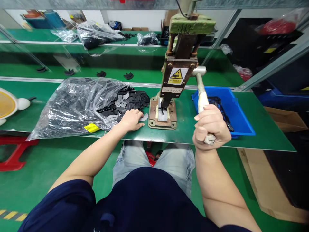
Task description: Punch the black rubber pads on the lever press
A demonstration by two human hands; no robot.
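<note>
My right hand [212,127] is wrapped round the taped lever handle [201,93] of a bench press [180,61]. The press's narrow tip is down over its base plate [152,112], and a small dark part [162,111] shows beneath it. My left hand [131,120] rests at the near right edge of a pile of dark curved plastic pieces [135,100], with thumb and fingers apart. A grey curved piece [144,118] lies by its fingertips; whether they touch it is hard to tell. The pile spills from a clear plastic bag [74,106] with a yellow label.
To the right of the press stands a blue bin [241,119] containing black parts. Several curved pieces [128,75] lie spaced along the green strip behind. A round yellow-and-white object [8,104] is at far left. Cardboard [263,180] stands below the table's right end.
</note>
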